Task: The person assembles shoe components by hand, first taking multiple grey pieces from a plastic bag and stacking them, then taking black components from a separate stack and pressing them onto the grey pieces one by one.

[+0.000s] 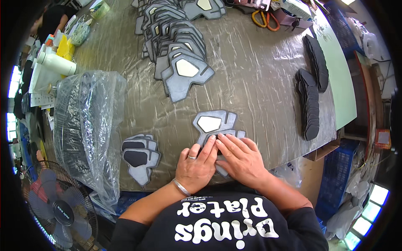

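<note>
A grey, dark-edged cut panel [228, 119] with a white patch [208, 124] lies near the table's front edge. My left hand [196, 164] presses its outstretched fingers down near the panel's middle. Beside it my right hand [240, 161] lies flat, fingers stretched, its index fingertip close to the left one. Under the fingertips shows a dark strip, mostly hidden, so its shape cannot be told. To the left rests a small overlapped pile of similar grey panels [144, 171] with a black patch [136, 158] on top.
A long overlapping row of grey panels [184, 88] with white patches runs to the far side. Two rows of black curved pieces [307, 104] lie at right. Plastic-wrapped stuff [88, 134], a white bottle [56, 63] and a fan [63, 211] stand left; orange-handled scissors [266, 21] lie far right.
</note>
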The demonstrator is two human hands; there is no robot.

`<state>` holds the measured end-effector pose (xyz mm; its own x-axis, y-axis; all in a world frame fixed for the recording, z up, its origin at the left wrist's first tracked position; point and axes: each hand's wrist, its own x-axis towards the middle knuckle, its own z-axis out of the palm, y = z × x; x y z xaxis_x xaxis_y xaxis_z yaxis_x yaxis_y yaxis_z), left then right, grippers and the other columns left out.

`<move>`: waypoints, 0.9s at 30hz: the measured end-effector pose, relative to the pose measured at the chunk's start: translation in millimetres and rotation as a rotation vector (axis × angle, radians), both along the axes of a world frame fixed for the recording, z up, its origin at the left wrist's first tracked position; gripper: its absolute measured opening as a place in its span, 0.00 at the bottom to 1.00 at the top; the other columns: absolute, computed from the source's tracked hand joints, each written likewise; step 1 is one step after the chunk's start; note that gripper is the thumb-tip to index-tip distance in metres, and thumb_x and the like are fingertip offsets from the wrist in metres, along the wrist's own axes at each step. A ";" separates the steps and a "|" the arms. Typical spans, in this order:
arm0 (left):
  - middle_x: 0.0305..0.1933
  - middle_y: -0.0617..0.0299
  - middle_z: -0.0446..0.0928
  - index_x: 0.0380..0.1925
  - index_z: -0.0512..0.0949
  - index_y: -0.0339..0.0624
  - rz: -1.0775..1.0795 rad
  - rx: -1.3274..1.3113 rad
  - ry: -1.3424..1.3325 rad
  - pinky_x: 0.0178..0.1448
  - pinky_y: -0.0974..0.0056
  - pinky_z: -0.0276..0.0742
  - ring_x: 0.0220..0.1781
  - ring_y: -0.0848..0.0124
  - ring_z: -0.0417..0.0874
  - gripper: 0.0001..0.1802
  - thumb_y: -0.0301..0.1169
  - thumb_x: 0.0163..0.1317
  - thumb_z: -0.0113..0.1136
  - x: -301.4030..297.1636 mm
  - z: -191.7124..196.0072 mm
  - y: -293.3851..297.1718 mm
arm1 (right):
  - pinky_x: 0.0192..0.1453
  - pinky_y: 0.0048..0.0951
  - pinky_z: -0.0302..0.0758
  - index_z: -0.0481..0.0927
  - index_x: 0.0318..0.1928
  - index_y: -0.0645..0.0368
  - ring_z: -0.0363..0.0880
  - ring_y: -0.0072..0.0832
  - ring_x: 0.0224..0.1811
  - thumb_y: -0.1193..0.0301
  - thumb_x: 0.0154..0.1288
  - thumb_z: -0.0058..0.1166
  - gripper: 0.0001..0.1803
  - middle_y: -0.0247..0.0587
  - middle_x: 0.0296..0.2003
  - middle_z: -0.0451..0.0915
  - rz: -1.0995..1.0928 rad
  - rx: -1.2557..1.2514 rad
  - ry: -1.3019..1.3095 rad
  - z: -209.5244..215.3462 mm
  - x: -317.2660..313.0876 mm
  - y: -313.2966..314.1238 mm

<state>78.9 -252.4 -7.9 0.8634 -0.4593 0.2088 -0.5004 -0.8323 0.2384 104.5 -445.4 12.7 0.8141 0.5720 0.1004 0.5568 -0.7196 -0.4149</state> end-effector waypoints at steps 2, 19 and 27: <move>0.69 0.65 0.68 0.61 0.75 0.45 0.014 -0.012 0.018 0.58 0.59 0.65 0.55 0.65 0.69 0.31 0.36 0.54 0.64 -6.0 3.2 4.9 | 0.72 0.42 0.59 0.69 0.67 0.51 0.64 0.32 0.71 0.54 0.62 0.60 0.35 0.37 0.69 0.66 0.044 -0.116 0.021 -2.0 -2.6 -12.4; 0.67 0.51 0.70 0.60 0.76 0.49 -0.104 0.042 0.089 0.65 0.53 0.65 0.68 0.57 0.70 0.29 0.42 0.58 0.64 -11.9 10.0 20.6 | 0.70 0.45 0.61 0.77 0.60 0.49 0.69 0.35 0.65 0.57 0.62 0.60 0.26 0.42 0.62 0.71 0.086 -0.186 -0.035 5.9 -13.7 -18.8; 0.67 0.48 0.70 0.57 0.77 0.50 -0.121 0.080 0.029 0.64 0.52 0.66 0.67 0.55 0.71 0.27 0.43 0.58 0.64 -9.2 11.5 17.8 | 0.69 0.48 0.62 0.77 0.61 0.43 0.68 0.37 0.66 0.59 0.62 0.60 0.25 0.43 0.62 0.71 0.044 -0.142 -0.036 3.9 -16.1 -15.3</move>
